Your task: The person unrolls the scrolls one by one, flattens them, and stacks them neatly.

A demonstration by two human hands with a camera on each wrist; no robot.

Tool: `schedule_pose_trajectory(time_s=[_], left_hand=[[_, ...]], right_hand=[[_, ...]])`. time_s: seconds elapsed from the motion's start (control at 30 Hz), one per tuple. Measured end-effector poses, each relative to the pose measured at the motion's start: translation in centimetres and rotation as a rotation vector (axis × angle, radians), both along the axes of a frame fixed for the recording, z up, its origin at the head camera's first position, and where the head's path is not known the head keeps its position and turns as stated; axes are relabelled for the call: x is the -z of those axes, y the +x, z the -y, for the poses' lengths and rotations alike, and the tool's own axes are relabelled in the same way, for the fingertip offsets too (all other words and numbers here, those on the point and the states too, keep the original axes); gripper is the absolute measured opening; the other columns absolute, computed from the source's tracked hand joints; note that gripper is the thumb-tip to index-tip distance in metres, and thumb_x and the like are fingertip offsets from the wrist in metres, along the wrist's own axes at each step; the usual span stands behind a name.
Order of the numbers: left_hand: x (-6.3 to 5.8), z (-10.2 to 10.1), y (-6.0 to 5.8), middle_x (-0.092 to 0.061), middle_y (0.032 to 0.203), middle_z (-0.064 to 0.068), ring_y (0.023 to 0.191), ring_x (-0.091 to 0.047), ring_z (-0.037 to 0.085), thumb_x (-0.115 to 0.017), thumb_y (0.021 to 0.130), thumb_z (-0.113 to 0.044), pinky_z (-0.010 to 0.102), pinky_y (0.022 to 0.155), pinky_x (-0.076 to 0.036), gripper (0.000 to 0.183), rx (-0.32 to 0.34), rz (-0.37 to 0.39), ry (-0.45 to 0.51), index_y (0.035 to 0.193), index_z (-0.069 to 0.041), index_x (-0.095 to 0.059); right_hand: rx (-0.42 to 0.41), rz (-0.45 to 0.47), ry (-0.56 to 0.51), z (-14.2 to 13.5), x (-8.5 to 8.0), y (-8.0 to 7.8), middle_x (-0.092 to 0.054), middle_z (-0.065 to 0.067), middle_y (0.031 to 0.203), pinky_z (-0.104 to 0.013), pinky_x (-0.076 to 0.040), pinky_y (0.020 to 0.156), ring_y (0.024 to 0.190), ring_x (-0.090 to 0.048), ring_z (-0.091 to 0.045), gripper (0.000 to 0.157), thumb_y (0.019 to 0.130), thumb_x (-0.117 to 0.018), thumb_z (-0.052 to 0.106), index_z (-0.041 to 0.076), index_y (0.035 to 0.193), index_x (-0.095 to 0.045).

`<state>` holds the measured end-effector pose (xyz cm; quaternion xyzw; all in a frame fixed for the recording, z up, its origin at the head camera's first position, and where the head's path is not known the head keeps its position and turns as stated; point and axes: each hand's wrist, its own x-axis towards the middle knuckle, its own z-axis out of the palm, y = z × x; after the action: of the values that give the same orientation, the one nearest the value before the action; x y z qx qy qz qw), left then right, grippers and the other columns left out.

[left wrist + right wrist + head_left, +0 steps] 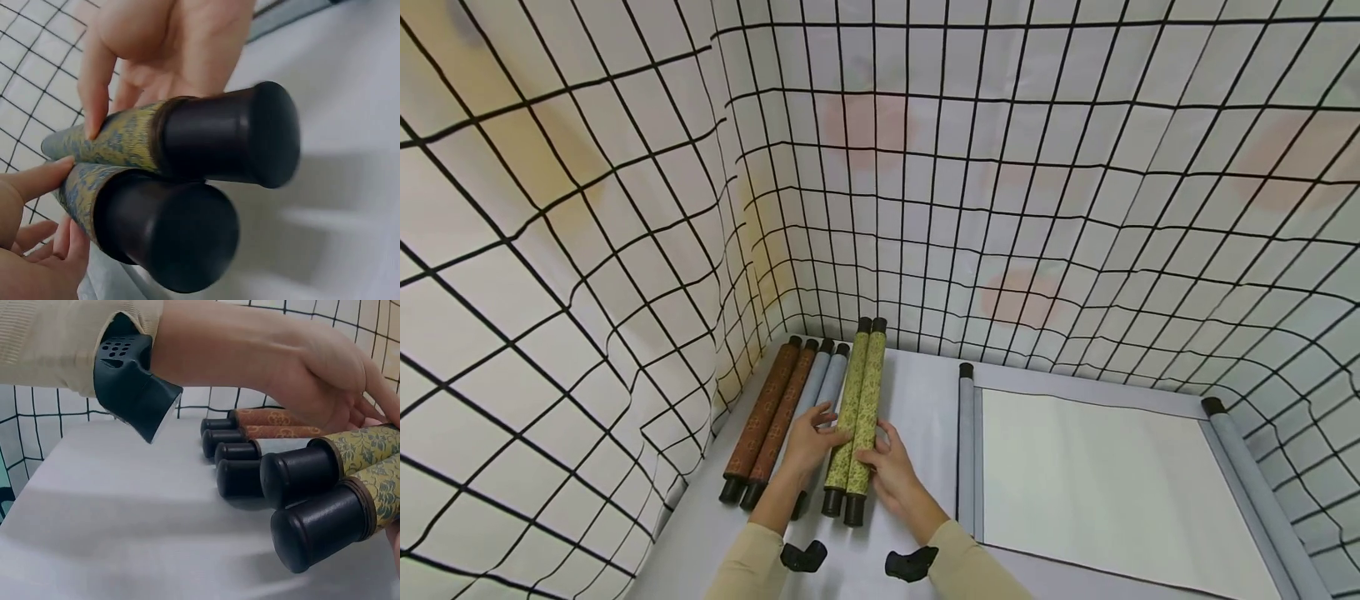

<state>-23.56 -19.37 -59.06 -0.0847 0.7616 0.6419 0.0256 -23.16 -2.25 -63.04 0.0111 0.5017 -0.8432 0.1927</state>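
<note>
Two yellow-green rolls with a blue floral pattern, the left roll (852,387) and the right roll (872,375), lie side by side, apparently one scroll rolled from both ends. Each has dark end knobs (197,237). My left hand (807,443) grips the left roll near its lower part, thumb on top and fingers at its outer side. My right hand (895,477) holds the right roll the same way from the other side. The near knobs look raised above the table in the right wrist view.
Left of my hands lie two light blue rolls (832,385) and two reddish-brown rolls (765,408) with black knobs. To the right a scroll is spread, its white sheet (1097,475) between grey-blue rollers (967,450). Black wire mesh (925,200) bounds the white table (917,392).
</note>
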Motion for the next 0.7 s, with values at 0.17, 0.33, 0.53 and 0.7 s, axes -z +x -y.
schedule_pose_trajectory(time_s=[0.17, 0.33, 0.53, 0.7], left_hand=[[-0.5, -0.4, -0.4, -0.048, 0.148, 0.030, 0.133, -0.048, 0.046, -0.083, 0.089, -0.011, 0.060, 0.107, -0.040, 0.081, 0.061, 0.050, 0.099, 0.156, 0.004, -0.039], [-0.5, -1.0, -0.9, -0.048, 0.148, 0.029, 0.134, -0.048, 0.044, -0.083, 0.089, -0.011, 0.058, 0.109, -0.038, 0.074, 0.103, 0.063, 0.151, 0.151, 0.005, -0.046], [-0.8, -2.3, -1.7, -0.059, 0.135, 0.023, 0.113, -0.063, 0.033, -0.082, 0.089, -0.007, 0.050, 0.101, -0.047, 0.068, 0.181, 0.051, 0.211, 0.147, 0.007, -0.050], [-0.7, -3.5, -2.1, -0.062, 0.132, 0.021, 0.111, -0.065, 0.029, -0.081, 0.089, -0.006, 0.045, 0.098, -0.050, 0.067, 0.211, 0.026, 0.223, 0.147, 0.006, -0.051]], right_hand=[[-0.047, -0.038, -0.008, -1.3, -0.8, -0.1, -0.040, -0.022, 0.157, -0.040, -0.050, 0.096, 0.125, -0.057, -0.030, 0.084, 0.097, -0.062, -0.009, 0.009, 0.163, -0.013], [-0.062, -0.039, 0.013, -2.8, -1.5, -0.2, -0.040, -0.022, 0.157, -0.040, -0.050, 0.096, 0.125, -0.057, -0.030, 0.086, 0.095, -0.062, -0.008, 0.012, 0.164, -0.015], [-0.047, -0.064, 0.055, -4.3, -2.0, -0.3, -0.042, -0.021, 0.155, -0.040, -0.050, 0.095, 0.121, -0.058, -0.029, 0.084, 0.094, -0.063, -0.009, 0.011, 0.162, -0.018], [-0.010, -0.078, 0.091, -5.6, -2.7, -0.1, -0.044, -0.023, 0.151, -0.041, -0.051, 0.092, 0.118, -0.060, -0.031, 0.080, 0.093, -0.064, -0.010, 0.012, 0.158, -0.023]])
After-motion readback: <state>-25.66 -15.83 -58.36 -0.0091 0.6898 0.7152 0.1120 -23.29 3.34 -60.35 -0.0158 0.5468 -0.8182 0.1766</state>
